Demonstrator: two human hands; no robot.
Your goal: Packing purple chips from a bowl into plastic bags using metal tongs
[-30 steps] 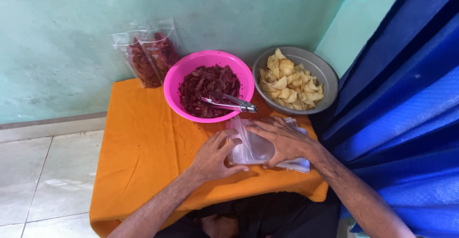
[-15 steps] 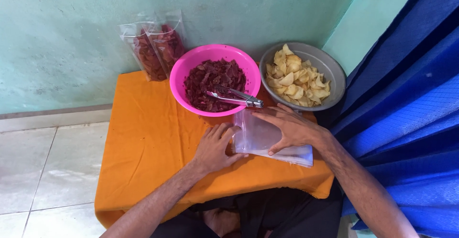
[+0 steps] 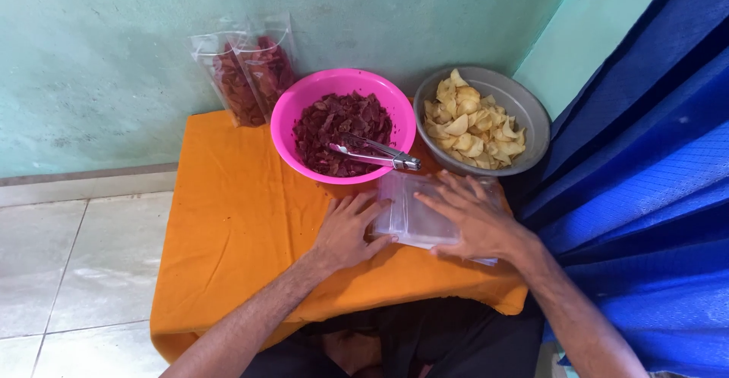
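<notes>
Clear plastic bags (image 3: pixel 419 215) lie in a flat stack on the orange-covered counter (image 3: pixel 228 226), near its 3 o'clock edge. The left hand (image 3: pixel 345 230) rests flat with fingers spread, fingertips touching the stack's 9 o'clock side; its grip is apart. The right hand (image 3: pixel 474 218) lies flat on the stack, fingers spread, grip apart too. Just beyond at 12 o'clock sits a pink bowl (image 3: pixel 292 112) of dark red chips with metal tongs (image 3: pixel 372 152) across it. At 1 o'clock a grey bowl (image 3: pixel 531 112) holds pale chips. Filled bags (image 3: pixel 247 74) lean against the wall at 11 o'clock. Bare cloth spreads toward 9 o'clock; blue fabric (image 3: pixel 645 165) crowds the 3 o'clock side.
</notes>
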